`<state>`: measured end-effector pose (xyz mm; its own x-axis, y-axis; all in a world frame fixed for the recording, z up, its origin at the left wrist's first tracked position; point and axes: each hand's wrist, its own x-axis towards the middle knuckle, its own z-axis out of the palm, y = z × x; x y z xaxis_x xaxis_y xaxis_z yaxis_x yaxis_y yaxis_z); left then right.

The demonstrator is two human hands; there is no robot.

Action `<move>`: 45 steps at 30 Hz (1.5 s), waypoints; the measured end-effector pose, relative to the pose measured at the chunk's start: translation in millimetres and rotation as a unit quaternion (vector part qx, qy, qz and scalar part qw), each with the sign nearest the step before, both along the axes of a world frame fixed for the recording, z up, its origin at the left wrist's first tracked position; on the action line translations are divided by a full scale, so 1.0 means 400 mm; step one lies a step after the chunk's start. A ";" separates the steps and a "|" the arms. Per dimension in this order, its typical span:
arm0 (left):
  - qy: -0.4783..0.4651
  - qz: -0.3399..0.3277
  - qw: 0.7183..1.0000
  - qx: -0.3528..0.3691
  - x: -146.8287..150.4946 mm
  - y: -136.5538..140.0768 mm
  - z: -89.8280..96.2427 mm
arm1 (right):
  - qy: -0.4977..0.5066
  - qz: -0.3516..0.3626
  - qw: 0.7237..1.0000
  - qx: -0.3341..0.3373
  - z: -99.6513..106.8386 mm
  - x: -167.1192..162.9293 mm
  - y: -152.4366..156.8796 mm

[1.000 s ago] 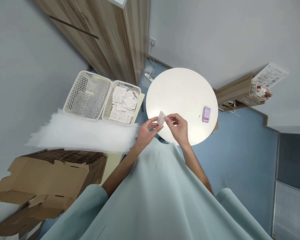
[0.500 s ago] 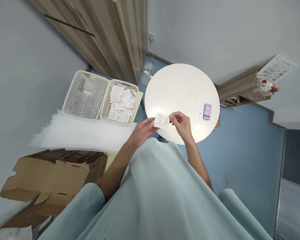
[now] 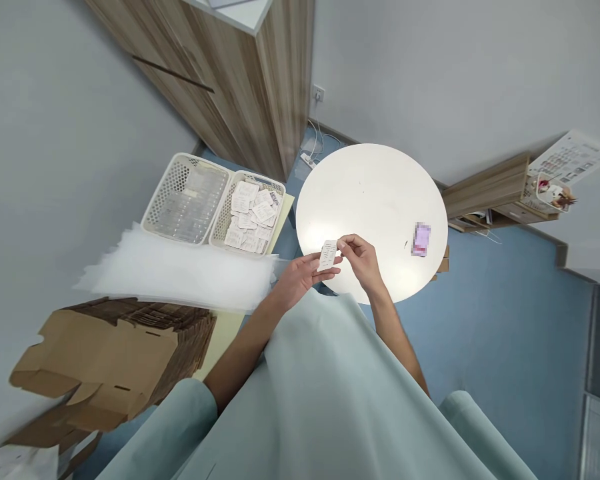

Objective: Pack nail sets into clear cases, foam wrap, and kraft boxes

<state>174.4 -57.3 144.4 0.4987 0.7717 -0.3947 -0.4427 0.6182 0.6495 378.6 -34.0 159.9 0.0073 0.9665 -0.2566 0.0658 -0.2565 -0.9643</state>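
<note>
A small white printed card (image 3: pixel 327 255) is held up over the near edge of the round white table (image 3: pixel 375 180). My left hand (image 3: pixel 303 277) is closed on it from the left, thumb in front and fingers behind. My right hand (image 3: pixel 360 257) pinches the card's upper right corner. The card appears narrow and tilted, with lines of print I cannot read. Left of the table, a white basket (image 3: pixel 281 200) holds many similar cards (image 3: pixel 253 210). Beside it, another white basket (image 3: pixel 153 200) contains clear plastic pieces (image 3: pixel 190 207).
White foam sheets (image 3: pixel 180 270) lie in front of the baskets, and flattened brown cardboard boxes (image 3: pixel 125 360) are stacked nearer me. On the table's right lies a blurred purple item (image 3: pixel 421 239). A wood-grain cabinet (image 3: pixel 240 87) stands behind; a low shelf (image 3: pixel 495 190) is at right.
The card has turned from a wide, level pose to a narrow, upright one, and my left fingers now reach behind it. The whole view has shifted slightly.
</note>
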 end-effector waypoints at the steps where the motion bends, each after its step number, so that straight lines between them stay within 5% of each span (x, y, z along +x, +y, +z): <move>1: 0.026 0.014 1.000 0.010 0.001 0.000 0.002 | -0.013 -0.008 1.000 0.002 0.002 -0.001 0.001; 11: 0.295 0.102 0.946 0.088 0.028 -0.014 -0.008 | -0.087 -0.009 0.996 0.003 0.058 -0.024 -0.006; 23: 0.212 0.146 0.966 0.006 -0.012 -0.002 -0.033 | -0.064 0.009 0.998 -0.001 0.019 0.015 0.011; 39: 0.236 0.114 0.963 0.058 -0.007 0.011 -0.026 | -0.032 0.022 0.999 -0.039 0.016 0.030 0.005; 45: 0.269 0.090 0.958 0.048 -0.005 0.022 -0.029 | -0.046 0.017 0.999 0.003 0.029 0.031 -0.014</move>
